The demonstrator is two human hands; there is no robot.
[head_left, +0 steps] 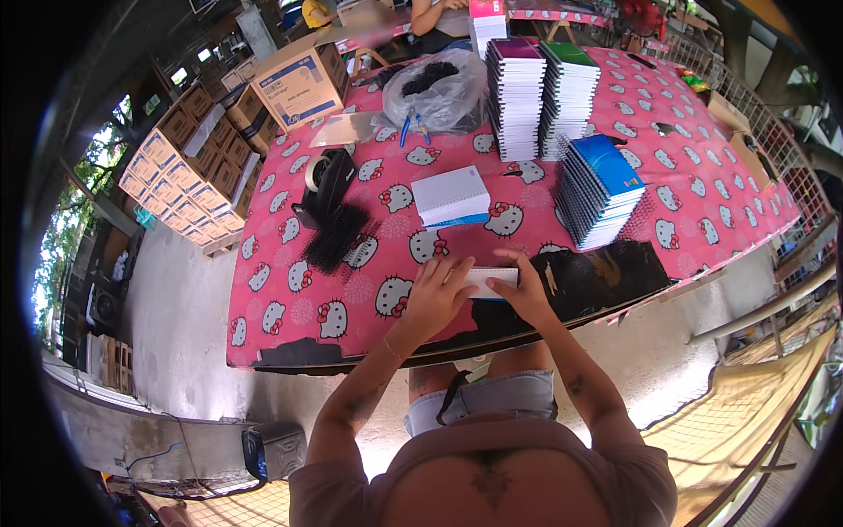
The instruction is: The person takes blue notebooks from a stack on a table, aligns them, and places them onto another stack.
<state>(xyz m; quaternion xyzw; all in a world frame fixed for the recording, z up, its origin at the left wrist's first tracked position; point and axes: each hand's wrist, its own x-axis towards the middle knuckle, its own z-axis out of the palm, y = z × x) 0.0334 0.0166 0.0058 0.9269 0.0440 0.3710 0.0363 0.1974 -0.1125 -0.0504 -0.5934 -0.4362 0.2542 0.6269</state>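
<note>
pink cartoon-cat surface [729, 189], both hands on a small white pad [488, 282] at its near edge.
left hand [435, 294] lies flat on the pad with fingers spread; right hand [527, 290] pinches its right end. white notebook [451, 197] beyond, black combs [335, 237] left, blue-covered stack [599, 186] right.

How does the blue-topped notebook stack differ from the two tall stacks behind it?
The blue-topped stack leans askew and is shorter; the tall stacks stand straight and higher. Its top cover is blue; theirs are purple and green. It stands alone; they stand side by side. All are spiral-bound notebooks on the pink tablecloth.
</note>
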